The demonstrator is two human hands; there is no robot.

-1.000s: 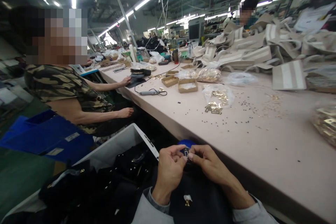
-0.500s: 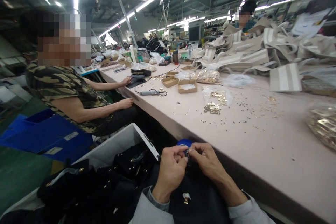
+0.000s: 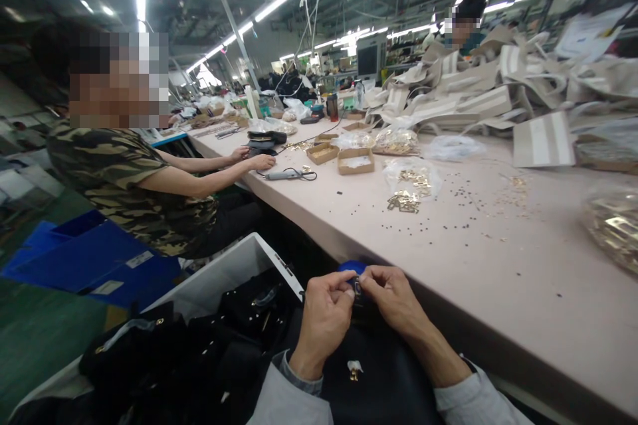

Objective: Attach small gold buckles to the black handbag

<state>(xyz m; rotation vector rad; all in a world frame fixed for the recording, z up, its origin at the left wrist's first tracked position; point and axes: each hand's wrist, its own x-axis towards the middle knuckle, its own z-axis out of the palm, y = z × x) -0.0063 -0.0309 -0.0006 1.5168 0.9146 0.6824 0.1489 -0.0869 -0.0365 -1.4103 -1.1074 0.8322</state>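
Observation:
My left hand (image 3: 325,322) is closed in a pinch, thumb and forefinger on the left side of a small rectangular metal fitting (image 3: 357,287). Fingertips of my right hand (image 3: 391,297) pinch the same piece from the right. The fitting lies against dark material, and my fingers cover part of it. Below my hands a black bag (image 3: 383,372) spreads over my lap. On it is a gold clasp (image 3: 353,375) with a scrap of white wrapping. Something blue (image 3: 351,267) shows just behind my fingertips at the table edge.
A white crate (image 3: 219,272) of black bags stands at my left. Gold fittings (image 3: 405,201) and tiny dark pieces lie on the table (image 3: 349,226), with cardboard boxes (image 3: 355,162) and a heap of beige straps (image 3: 463,106). A co-worker in camouflage (image 3: 129,192) sits at left.
My hands keep their pinch on the fitting, nearly in place. The co-worker's nearer hand has moved from the table edge up onto the tabletop. The view has shifted slightly.

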